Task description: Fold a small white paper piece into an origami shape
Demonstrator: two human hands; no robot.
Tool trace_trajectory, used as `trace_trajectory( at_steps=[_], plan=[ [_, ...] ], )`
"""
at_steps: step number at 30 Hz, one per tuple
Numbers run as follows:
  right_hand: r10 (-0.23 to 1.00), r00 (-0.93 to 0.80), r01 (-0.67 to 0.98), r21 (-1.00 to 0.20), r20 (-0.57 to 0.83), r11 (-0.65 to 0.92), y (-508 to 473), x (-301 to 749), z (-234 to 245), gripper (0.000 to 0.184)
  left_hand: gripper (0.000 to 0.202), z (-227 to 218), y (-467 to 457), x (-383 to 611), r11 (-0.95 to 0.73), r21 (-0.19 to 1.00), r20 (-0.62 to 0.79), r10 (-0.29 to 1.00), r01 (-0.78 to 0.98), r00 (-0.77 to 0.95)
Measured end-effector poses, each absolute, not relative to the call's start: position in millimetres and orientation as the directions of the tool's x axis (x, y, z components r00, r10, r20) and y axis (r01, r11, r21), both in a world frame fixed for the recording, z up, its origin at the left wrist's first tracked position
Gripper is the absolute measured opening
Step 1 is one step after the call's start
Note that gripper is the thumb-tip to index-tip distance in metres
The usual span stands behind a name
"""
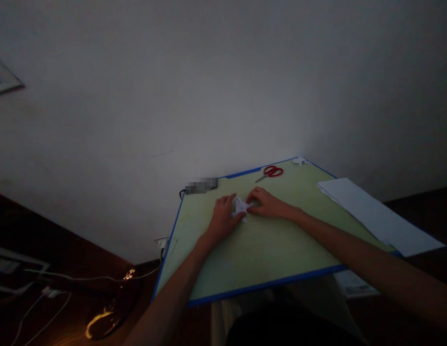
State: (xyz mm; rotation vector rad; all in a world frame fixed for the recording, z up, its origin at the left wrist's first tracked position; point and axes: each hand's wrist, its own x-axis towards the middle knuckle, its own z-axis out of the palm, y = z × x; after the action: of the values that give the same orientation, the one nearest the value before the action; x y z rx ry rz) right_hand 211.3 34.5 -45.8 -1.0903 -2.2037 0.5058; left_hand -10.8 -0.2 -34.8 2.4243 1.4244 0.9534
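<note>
A small folded white paper piece (240, 205) lies between my two hands over the middle of the table. My left hand (223, 214) holds its left side, thumb pressed at the near edge and fingers reaching along the far side. At its right corner my right hand (263, 202) pinches the paper between thumb and fingers. The finer folds are too small and dim to make out. Beyond my right hand lies a pair of red-handled scissors (272, 171), blades pointing left toward me.
The pale green table (237, 259) has a blue edge. White paper sheets (374, 211) overhang its right side. Another folded paper piece (300, 161) sits at the far right corner. A dark blurred object (201, 185) lies at the far left, against the wall (209, 96). Cables (101, 278) run at lower left.
</note>
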Motion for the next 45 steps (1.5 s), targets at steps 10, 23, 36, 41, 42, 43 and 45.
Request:
trace_trajectory(
  at_steps=[10,23,36,41,42,43,45],
  plan=[
    [0.835,-0.449,0.181,-0.882,0.319,0.435,32,207,-40,0.039,0.042,-27,5,-10,-0.279,0.922,0.224,0.950,0.267,0.219],
    [0.883,-0.344,-0.016,-0.942,0.319,0.334,24,195,-37,0.043,0.040,-11,-7,-5,-0.167,0.982,0.151,0.975,0.091,0.161],
    [0.853,-0.367,0.014,-0.915,0.370,0.403,14,192,-28,0.034,0.035,-10,-10,-4,-0.173,0.985,0.171,0.975,0.005,0.141],
    [0.857,-0.343,0.032,-0.908,0.383,0.419,17,195,-27,0.030,0.033,-10,-11,-1,-0.198,0.980,0.196,0.974,0.007,0.115],
    [0.862,-0.330,0.040,-0.907,0.384,0.419,18,195,-27,0.029,0.032,-10,-10,-2,-0.200,0.980,0.199,0.976,0.005,0.093],
    [0.867,-0.317,0.047,-0.907,0.384,0.419,19,195,-27,0.028,0.032,-10,-9,-2,-0.203,0.979,0.202,0.977,0.002,0.070],
    [0.875,-0.303,0.053,-0.910,0.378,0.411,20,195,-28,0.027,0.031,-11,-7,-4,-0.209,0.978,0.209,0.977,0.001,0.033]
  ],
)
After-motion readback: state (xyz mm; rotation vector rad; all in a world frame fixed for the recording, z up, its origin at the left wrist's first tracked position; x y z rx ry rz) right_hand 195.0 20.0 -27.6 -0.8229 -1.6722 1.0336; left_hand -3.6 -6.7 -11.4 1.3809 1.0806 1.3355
